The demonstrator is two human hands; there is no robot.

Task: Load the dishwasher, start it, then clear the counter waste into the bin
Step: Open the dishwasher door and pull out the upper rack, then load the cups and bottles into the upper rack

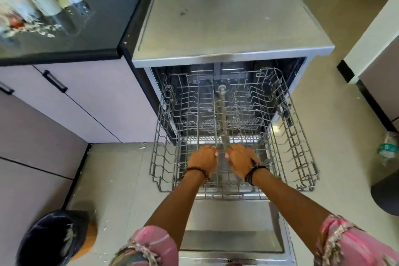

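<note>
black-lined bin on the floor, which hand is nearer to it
Left. The left hand is on the rack on the side of the bin; the right hand sits just beyond it.

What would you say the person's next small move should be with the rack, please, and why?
Probably finish sliding the upper rack fully out, then reach for the items on the black counter. Both the left hand and right hand are on its front middle, it looks empty, and the dishwasher door is down. Whether the fingers curl round the wire is unclear.
</note>
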